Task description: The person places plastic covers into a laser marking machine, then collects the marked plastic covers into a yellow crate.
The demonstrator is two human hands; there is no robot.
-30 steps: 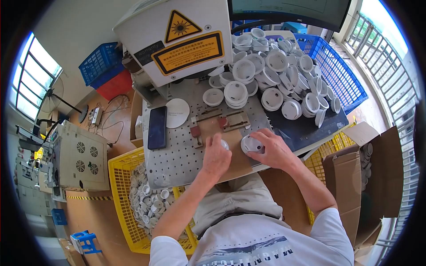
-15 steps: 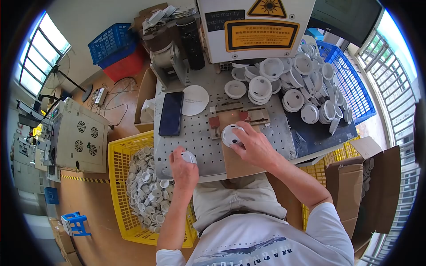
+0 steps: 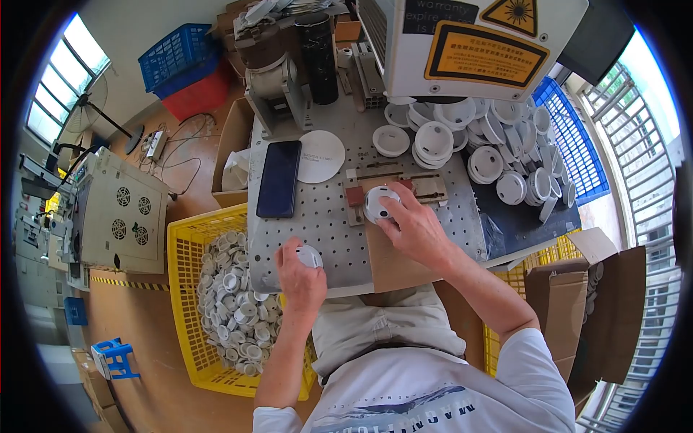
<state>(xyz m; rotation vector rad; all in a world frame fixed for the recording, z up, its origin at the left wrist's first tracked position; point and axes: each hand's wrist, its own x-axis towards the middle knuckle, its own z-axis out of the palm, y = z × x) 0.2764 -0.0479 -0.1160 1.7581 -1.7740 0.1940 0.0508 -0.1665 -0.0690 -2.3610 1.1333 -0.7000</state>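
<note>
My right hand (image 3: 420, 229) grips a white plastic cup lid (image 3: 380, 205) by its edge, thumb and fingers on its right side. That lid overlaps a small jig (image 3: 432, 189) with red blocks on the perforated metal worktable (image 3: 332, 216). Close to the table's front left edge, my left hand (image 3: 299, 280) is closed around another white cup lid (image 3: 310, 256). Brown cardboard (image 3: 393, 263) lies under and in front of the right hand. A stack of cup lids (image 3: 434, 141) and a single lid (image 3: 390, 141) sit just behind the jig.
A phone (image 3: 279, 179) and a white paper disc (image 3: 321, 156) lie at left on the table. Below stands a yellow basket (image 3: 182, 303) of lids. A machine head (image 3: 404, 79) with laser warning labels overhangs the back. Many lids pile at right beside a blue crate (image 3: 577, 141).
My right hand has moved the lid slightly away from me, further onto the jig. My left hand stays nearly in place with its lid. The camera view has shifted a little.
</note>
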